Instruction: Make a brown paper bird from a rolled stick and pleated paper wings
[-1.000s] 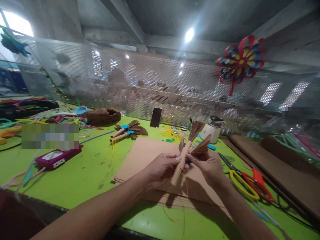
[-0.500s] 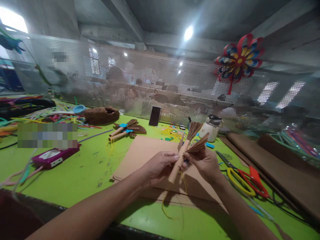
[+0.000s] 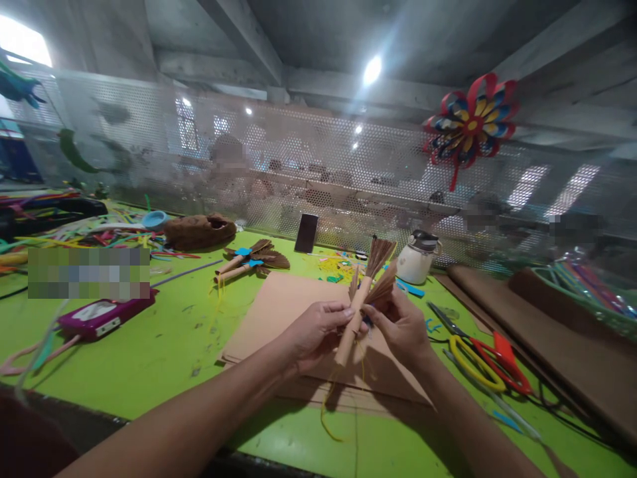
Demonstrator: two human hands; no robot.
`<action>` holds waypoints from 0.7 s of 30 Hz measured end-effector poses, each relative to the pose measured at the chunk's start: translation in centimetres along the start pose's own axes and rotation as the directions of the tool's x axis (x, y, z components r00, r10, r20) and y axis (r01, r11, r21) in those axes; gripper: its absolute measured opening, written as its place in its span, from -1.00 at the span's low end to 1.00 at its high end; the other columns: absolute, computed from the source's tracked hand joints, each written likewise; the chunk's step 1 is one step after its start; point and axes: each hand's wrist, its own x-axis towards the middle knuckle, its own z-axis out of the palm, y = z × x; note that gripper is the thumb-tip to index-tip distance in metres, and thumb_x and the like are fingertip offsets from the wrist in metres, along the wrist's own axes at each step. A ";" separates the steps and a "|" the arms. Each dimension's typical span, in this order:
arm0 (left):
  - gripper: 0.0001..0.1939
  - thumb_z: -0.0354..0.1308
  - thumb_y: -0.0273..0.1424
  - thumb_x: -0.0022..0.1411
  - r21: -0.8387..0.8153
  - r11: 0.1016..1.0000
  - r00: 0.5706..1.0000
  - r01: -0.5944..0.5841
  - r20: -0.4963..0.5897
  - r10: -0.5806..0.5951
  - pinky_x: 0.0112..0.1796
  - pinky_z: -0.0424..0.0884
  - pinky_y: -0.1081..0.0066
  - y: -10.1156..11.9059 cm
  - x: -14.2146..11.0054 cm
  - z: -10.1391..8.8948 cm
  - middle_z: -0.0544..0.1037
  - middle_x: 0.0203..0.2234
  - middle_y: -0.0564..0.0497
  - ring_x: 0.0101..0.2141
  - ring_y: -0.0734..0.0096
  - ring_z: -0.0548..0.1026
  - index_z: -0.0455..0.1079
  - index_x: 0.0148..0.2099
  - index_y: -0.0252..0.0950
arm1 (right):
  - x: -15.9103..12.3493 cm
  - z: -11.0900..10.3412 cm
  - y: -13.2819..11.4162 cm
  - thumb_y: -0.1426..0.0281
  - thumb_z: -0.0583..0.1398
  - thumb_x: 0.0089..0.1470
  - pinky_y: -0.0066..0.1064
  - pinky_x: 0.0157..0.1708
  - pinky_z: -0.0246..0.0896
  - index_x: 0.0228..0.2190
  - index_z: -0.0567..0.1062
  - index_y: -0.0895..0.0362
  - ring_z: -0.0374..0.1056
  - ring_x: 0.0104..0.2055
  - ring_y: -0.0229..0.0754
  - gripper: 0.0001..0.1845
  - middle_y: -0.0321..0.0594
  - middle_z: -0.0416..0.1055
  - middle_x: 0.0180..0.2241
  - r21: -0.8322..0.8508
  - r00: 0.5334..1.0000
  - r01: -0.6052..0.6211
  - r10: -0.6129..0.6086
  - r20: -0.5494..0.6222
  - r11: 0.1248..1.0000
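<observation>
A rolled brown paper figure [image 3: 352,332] with pleated fan-like wings is held up between both my hands, tilted with its tube end toward me. My left hand [image 3: 323,325] pinches the tube from the left, thumb on top. At the right, my right hand [image 3: 401,324] grips the figure near the base of the right-hand pleated fan [image 3: 382,287]. A thin yellow string [image 3: 326,415] dangles from it. Below lies a stack of brown paper sheets [image 3: 279,302]. Two similar paper figures [image 3: 239,269] with blue bands rest on the green table behind.
To the right are scissors [image 3: 478,362] with yellow and red handles and folded brown material [image 3: 537,338]. A white jug [image 3: 417,259], a phone [image 3: 306,232] and a brown pouch [image 3: 199,231] stand along the back. A purple power strip [image 3: 107,315] and coloured strips [image 3: 107,232] are at left.
My right hand and the right pleated fan have shifted slightly left and inward, the fan now standing closer to the tube. Both hands keep their hold. The whole view has moved a little.
</observation>
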 end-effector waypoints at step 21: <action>-0.74 0.30 -0.34 -0.04 0.156 0.966 0.975 -0.205 -0.052 0.215 -0.26 0.32 0.43 -0.2 -0.1 0.6 0.48 -0.44 -0.01 -0.37 0.43 0.44 0.42 -0.32 -0.42 | -0.5 0.5 0.9 0.33 0.16 0.06 -0.45 -0.50 0.22 -0.38 0.35 0.11 0.29 -0.51 -0.26 -0.89 -0.31 0.33 -0.51 -0.236 0.985 0.154 -0.166 -0.034 0.960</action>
